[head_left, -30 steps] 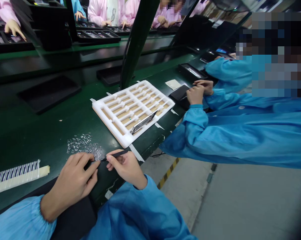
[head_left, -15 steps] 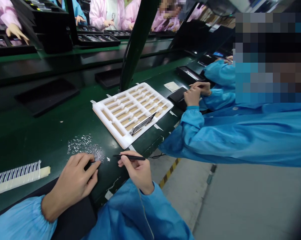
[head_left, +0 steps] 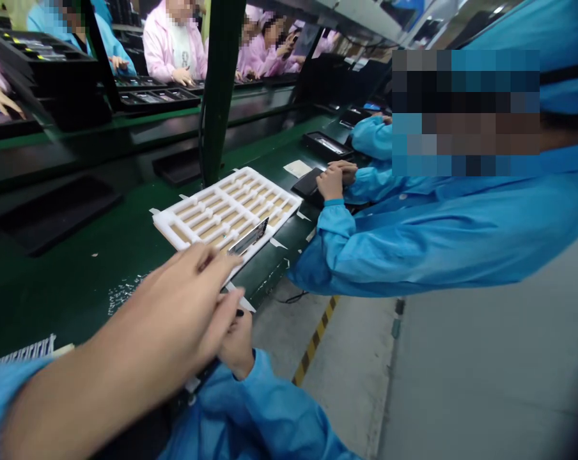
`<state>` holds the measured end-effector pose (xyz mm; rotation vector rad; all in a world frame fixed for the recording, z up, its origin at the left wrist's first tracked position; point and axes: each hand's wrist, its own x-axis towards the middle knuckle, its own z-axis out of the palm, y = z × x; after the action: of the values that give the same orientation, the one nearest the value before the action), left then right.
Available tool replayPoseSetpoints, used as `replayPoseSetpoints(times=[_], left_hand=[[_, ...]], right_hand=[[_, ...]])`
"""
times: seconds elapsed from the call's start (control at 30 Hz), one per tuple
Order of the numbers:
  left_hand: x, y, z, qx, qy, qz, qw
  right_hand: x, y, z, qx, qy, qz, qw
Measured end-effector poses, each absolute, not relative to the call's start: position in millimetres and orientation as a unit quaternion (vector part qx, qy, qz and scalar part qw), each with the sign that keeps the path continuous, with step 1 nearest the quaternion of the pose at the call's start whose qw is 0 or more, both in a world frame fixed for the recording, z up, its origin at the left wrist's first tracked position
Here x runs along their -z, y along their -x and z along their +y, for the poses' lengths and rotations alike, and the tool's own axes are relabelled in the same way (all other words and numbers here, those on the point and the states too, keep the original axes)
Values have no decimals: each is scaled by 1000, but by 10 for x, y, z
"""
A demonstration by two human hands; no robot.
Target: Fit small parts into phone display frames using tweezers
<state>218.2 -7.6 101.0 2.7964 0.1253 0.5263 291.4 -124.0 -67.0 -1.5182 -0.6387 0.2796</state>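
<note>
**A:** Your left hand (head_left: 174, 300): what is its state?

**B:** Released. It lies extended toward 12 o'clock, with the fingers (head_left: 217, 265) straight and closed on nothing. Their tips end at a slim metal-edged panel (head_left: 248, 236); whether they touch it cannot be told from this angle.

**A:** And your right hand (head_left: 236, 348)?

**B:** Mostly hidden beneath the left, at 6 o'clock. A dark tool tip (head_left: 240, 313) shows beside it, so it may be held, but the grip itself cannot be seen.

**A:** Where does the panel lie?

**B:** Tilted against the near corner of a white foam tray (head_left: 270, 204), at about 12 o'clock. The tray's ribs appear to be there to keep items apart, and strips of white tape (head_left: 279, 243) seem to fix it to the green bench mat (head_left: 54, 255).

**A:** What lies at your left?

**B:** At 10 o'clock, small silver parts (head_left: 126, 295) are scattered on the mat, partly hidden by your forearm, probably laid flat to be easy to pick up. At 9 o'clock, the end of a striped strip (head_left: 25, 351) shows.

**A:** And to the right?

**B:** At 1 o'clock, a co-worker's hands (head_left: 334, 179) are at a black pad (head_left: 307, 185), set apart from yours, with a blue sleeve (head_left: 332, 233) between you.
</note>
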Motion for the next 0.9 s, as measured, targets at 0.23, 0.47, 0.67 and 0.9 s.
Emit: replayPoseSetpoints(times=[0.23,0.47,0.67,0.9], left_hand=[[-329,-3611,-86,-101,-976,142,130],[-277,-3802,-83,-110,-971,150,151],[-890,-3131,128,-203,-962,86,162],[-957,-1280,358,-274,-929,143,201]], right_hand=[[829,-2966,-1234,-55,698,-303,647],[820,-2989,-1254,0,699,-326,636],[791,-2996,-1309,-34,710,-310,632],[709,-2996,-1379,-159,674,-289,661]])
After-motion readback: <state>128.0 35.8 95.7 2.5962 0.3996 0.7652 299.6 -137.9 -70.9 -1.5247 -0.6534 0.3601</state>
